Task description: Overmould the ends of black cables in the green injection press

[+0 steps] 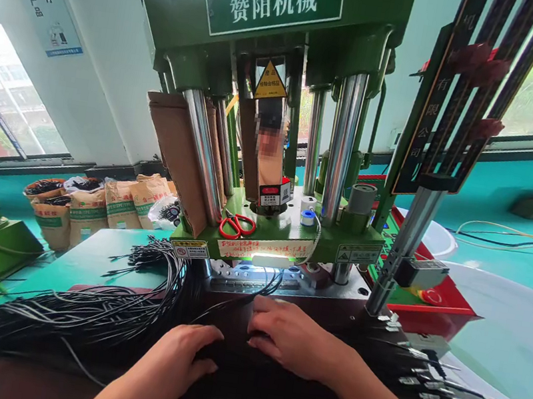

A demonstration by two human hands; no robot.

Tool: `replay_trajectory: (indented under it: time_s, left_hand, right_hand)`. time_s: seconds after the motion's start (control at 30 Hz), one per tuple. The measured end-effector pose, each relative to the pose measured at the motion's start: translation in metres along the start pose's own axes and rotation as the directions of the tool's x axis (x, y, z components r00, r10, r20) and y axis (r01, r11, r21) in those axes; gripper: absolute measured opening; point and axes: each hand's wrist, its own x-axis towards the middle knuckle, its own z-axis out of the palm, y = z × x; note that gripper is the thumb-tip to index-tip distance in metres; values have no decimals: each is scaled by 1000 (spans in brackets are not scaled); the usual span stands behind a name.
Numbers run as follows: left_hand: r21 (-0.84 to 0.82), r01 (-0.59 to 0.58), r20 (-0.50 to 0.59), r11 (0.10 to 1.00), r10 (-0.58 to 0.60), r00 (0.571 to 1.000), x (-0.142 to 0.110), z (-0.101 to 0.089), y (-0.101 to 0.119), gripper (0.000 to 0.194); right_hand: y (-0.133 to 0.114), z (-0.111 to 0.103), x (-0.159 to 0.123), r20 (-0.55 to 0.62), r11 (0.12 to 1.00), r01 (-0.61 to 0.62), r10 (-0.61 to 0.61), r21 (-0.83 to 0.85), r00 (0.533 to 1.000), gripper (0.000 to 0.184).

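Observation:
My left hand is low over the dark work surface, thumb and forefinger apart with nothing visible between them. To its right, my right hand has its fingers curled at the thin black cables, which run out from the metal mould of the press. The fingertips partly hide where the cables pass. A large bundle of black cables lies left of my hands. Cables with pale connector ends lie to the right, past my forearm.
A green press with steel columns stands ahead. Red-handled scissors and a blue-and-white tape roll rest on its plate. A metal post rises at right beside a red tray. Another person is behind the press; sacks stand left.

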Motion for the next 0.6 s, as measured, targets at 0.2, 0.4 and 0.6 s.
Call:
replay_trajectory:
  time_s: [0.2, 0.4, 0.6]
  left_hand:
    - [39, -21, -7, 999, 21, 1000, 2, 4, -3, 28]
    - [7, -19, -5, 1000, 19, 1000, 5, 5, -2, 26]
    - [-59, -24, -63, 998, 20, 998, 4, 6, -1, 25]
  right_hand:
    - [-3, 1, -4, 32, 991, -99, 97, 87, 995, 14]
    - [5, 11, -1, 146, 987, -150, 139, 66, 980, 22]
    - [9, 19, 1, 148, 978, -186, 172, 89, 974, 17]
